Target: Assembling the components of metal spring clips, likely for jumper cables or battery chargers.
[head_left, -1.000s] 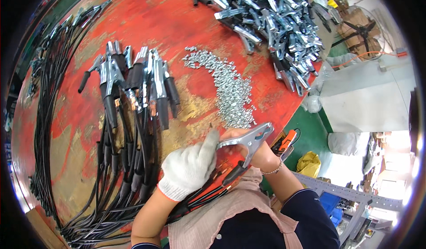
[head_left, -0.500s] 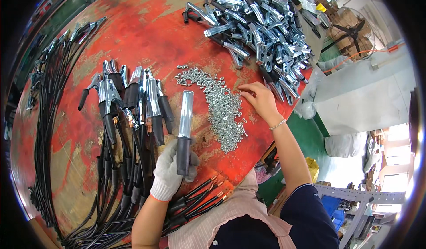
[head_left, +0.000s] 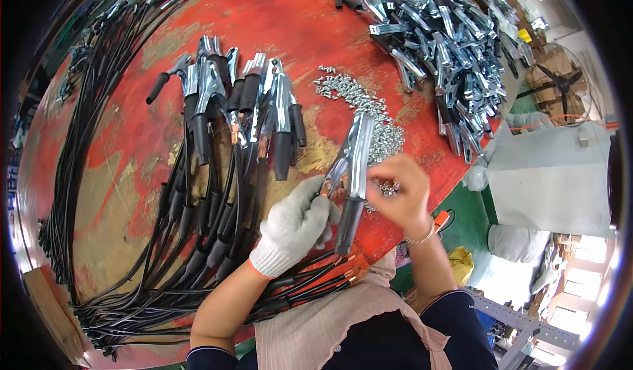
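My left hand point(head_left: 295, 224), in a white knit glove, is closed on a metal spring clamp point(head_left: 359, 156). The clamp points away from me, with a black sleeve point(head_left: 348, 226) on its near handle. A coppery part shows beside my gloved fingertips. My bare right hand point(head_left: 403, 192) is at the clamp's right side, slightly blurred, thumb and fingers curled together. Whatever is between those fingertips is too small to make out. Beyond and partly behind the clamp and right hand lies a strip of small silvery fasteners point(head_left: 386, 133).
Several clamps on black cables point(head_left: 211, 100) lie left of my hands. Another cable bundle point(head_left: 86, 146) runs along the far left. A large heap of clamps point(head_left: 455, 60) covers the back right of the worn red table point(head_left: 264, 14). Cables with bare copper ends point(head_left: 330, 281) lie near my apron.
My right hand has come from the fastener pile to the clamp. The clamp has turned, showing its second arm, and my left hand has shifted right. The whole view has shifted.
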`<action>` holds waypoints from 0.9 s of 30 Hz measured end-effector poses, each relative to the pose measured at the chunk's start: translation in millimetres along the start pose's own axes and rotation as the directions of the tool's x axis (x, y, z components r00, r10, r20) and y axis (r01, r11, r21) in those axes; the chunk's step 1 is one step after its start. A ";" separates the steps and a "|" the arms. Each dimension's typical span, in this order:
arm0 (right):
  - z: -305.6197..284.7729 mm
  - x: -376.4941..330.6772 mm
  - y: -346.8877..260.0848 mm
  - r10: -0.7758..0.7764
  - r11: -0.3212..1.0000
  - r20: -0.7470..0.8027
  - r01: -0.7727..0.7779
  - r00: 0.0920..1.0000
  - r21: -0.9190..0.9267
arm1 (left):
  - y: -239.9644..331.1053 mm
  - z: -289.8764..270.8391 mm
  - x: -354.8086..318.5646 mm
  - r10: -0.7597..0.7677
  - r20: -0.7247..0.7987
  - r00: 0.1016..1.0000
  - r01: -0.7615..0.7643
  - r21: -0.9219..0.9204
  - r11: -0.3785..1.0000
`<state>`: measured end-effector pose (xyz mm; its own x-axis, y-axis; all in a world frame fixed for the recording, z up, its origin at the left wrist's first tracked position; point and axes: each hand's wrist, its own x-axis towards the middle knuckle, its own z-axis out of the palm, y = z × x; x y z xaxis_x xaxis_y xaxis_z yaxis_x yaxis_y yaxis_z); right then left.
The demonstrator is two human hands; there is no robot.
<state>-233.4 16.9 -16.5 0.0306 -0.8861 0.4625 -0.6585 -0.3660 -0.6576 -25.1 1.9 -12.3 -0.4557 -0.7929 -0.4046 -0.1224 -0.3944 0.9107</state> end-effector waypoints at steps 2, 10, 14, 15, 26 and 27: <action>15.3 -7.9 -6.9 -0.120 0.993 -0.019 0.120 0.993 -0.001 | -4.3 1.3 1.6 0.077 -0.002 0.997 -0.077 0.036 0.996; 25.5 2.4 -19.9 -0.165 0.982 -0.009 0.164 0.986 -0.098 | -6.6 1.3 2.6 0.121 -0.031 0.992 -0.120 0.033 0.992; 26.9 3.0 -22.3 -0.178 0.979 0.014 0.178 0.984 -0.100 | -9.2 2.0 3.5 0.105 -0.034 0.994 -0.104 0.039 0.994; 27.3 3.2 -22.8 -0.180 0.978 0.014 0.181 0.984 -0.101 | -9.1 2.0 3.5 0.108 -0.034 0.994 -0.107 0.036 0.994; 30.7 -1.8 -25.7 -0.121 0.987 0.009 0.121 0.993 -0.104 | -10.6 1.0 1.9 0.071 -0.031 0.997 -0.070 0.049 0.996; 31.9 -2.0 -26.4 -0.119 0.986 0.006 0.119 0.993 -0.117 | -9.1 -1.0 1.2 0.082 -0.029 0.996 -0.080 0.059 0.995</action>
<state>-192.1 19.2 -19.1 0.1136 -0.8379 0.5339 -0.7338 -0.4331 -0.5235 -23.6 4.1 -21.1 -0.4385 -0.8355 -0.3311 -0.1375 -0.3017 0.9434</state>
